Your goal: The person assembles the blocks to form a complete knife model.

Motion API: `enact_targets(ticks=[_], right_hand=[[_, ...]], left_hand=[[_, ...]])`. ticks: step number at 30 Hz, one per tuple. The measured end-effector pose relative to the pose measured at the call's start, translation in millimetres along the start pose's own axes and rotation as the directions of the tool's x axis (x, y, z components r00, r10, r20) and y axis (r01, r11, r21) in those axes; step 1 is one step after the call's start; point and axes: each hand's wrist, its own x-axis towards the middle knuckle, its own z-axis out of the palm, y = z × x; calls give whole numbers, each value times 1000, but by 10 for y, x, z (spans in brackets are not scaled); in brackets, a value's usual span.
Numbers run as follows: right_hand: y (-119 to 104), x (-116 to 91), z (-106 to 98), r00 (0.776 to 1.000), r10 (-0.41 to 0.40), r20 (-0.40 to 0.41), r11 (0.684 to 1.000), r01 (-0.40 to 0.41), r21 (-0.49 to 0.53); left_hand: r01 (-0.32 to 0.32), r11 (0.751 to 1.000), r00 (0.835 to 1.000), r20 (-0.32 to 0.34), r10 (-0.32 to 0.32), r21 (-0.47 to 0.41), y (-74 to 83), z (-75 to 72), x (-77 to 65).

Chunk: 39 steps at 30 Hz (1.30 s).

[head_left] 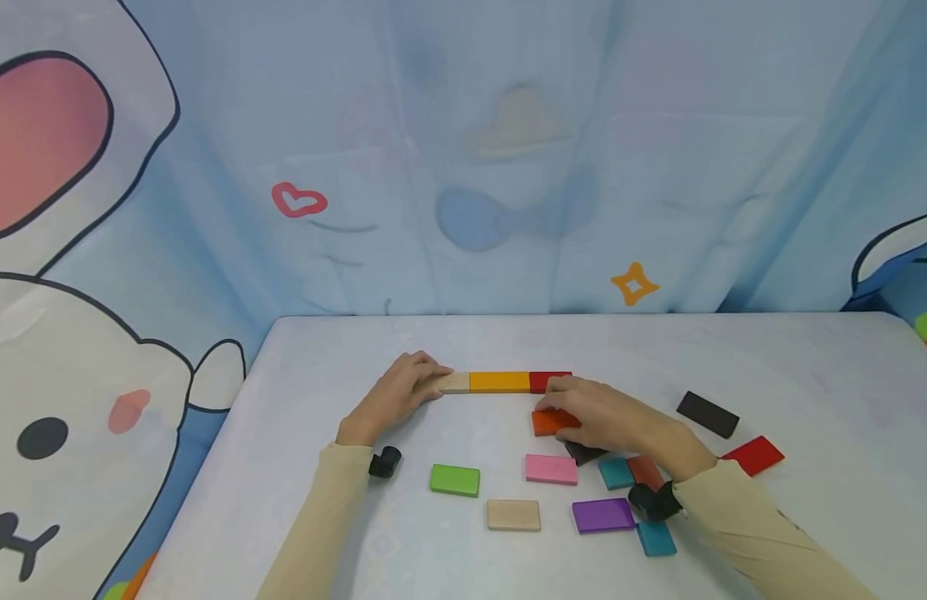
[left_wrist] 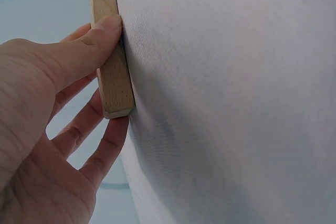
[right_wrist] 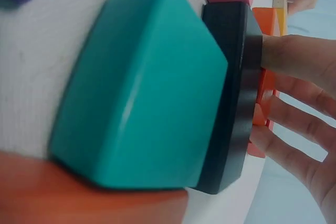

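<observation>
Your left hand (head_left: 398,396) pinched the pale block (head_left: 455,383); your right hand (head_left: 606,415) gripped the orange block (head_left: 551,422) near the row's red block (head_left: 542,382).

The table (head_left: 343,350) has a pale, finely woven top with rounded far corners. Toward its far edge, a bare wood block (head_left: 456,383), a yellow block (head_left: 499,382) and a dark red block (head_left: 546,381) lie end to end. Just in front is an orange block (head_left: 548,423), partly covered, and then a half-hidden black block (head_left: 586,453). Nearer lie a pink block (head_left: 551,469), a green block (head_left: 454,480), a tan block (head_left: 513,515) and a purple block (head_left: 603,516). A teal block (head_left: 617,473) and a rust block (head_left: 643,471) sit side by side; a second teal block (head_left: 656,539) lies just beside the purple one. Off to the right rest a second black block (head_left: 708,414) and a bright red block (head_left: 756,455), apart.
</observation>
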Motion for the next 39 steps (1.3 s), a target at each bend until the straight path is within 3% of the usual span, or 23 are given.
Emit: enact_targets(ticks=[9,21,28,39], right_hand=[[105,-122,-168,993,-22,-112,1000,20,-15],[507,-240,-326,982,30,-188,999,-24,32],[661,-199,-256,983,64,-173,998,-60,25],[681,-92,-180,987,48,-150,999,-46,17]], left_hand=[[5,1000,1000,4,-5,7,10,-5,-7],[8,1000,1000,-1,-8,-2,24,-9,-16],[20,1000,1000,0,-20,-13,26,-15,-29],[-1,1000,1000,-4,1,-21,-16,1,-24]])
